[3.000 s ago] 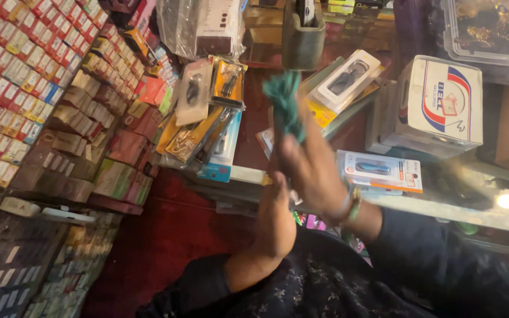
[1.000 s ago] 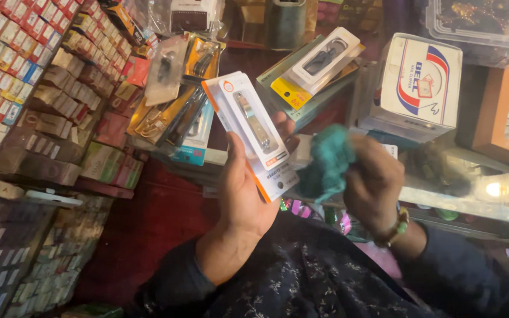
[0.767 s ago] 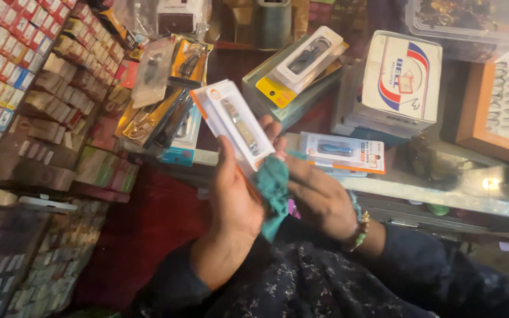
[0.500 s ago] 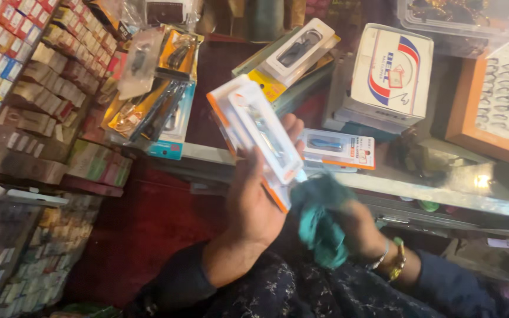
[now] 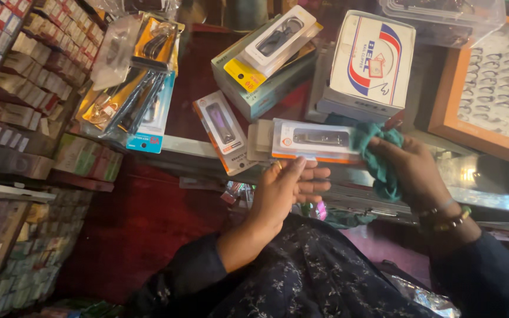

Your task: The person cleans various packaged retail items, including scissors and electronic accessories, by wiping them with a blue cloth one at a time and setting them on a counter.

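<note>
Teal cloth (image 5: pixel 378 156) is bunched in the right hand (image 5: pixel 413 176), fingers clenched round it, pressed to the end of a white boxed gadget (image 5: pixel 316 140) at the glass counter's front edge (image 5: pixel 490 197). Left hand (image 5: pixel 287 188) steadies the box from below, fingers loosely curled. Wiping looks midway; another boxed gadget (image 5: pixel 222 129) lies just beside, untouched.

A big white box (image 5: pixel 372 62) with red and blue stripes sits on the counter (image 5: pixel 195 147). Left of it lies a flat white pack (image 5: pixel 275 44) with a yellow tag. Below it lies a white and orange pack (image 5: pixel 316 140).
</note>
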